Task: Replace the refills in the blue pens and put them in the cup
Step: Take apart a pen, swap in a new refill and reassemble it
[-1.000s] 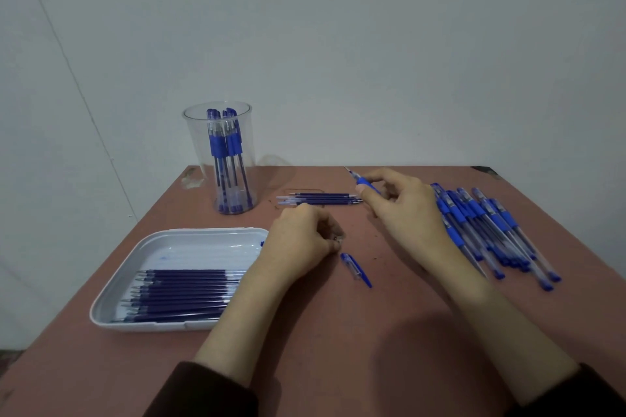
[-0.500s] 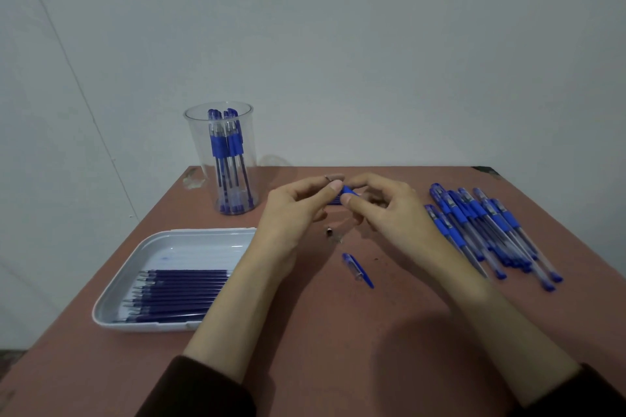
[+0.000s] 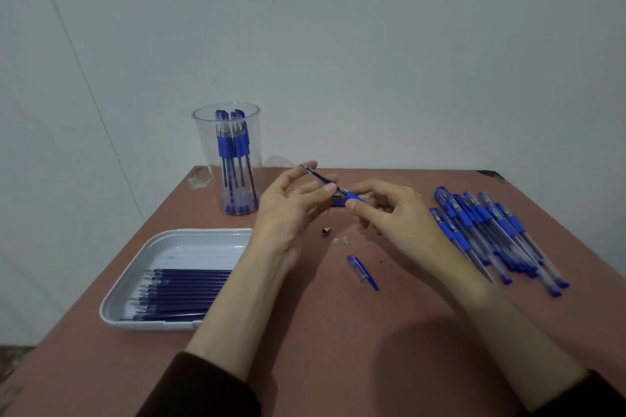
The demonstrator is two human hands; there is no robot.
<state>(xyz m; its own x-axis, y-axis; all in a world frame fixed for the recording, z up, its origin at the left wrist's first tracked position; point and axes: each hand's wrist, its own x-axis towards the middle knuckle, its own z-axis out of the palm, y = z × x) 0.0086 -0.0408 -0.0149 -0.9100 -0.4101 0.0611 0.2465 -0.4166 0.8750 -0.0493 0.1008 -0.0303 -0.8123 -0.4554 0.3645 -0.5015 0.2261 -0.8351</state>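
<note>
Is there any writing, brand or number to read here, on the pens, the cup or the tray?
None can be read.
Any print on the loose pens is too small and blurred to read.
The cup, tray, held pen and refill show no writing.

Clear glossy plastic cup (image 3: pixel 226 159) — matt reddish tabletop (image 3: pixel 338 332) — smooth pale plastic tray (image 3: pixel 189 244).

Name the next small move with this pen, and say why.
Probably the left hand draws the refill fully clear of the pen that the right hand pinches by its blue grip. The refill already sticks far out of the barrel, and the metal tip lies loose on the table, so nothing seems to hold it in.
</note>
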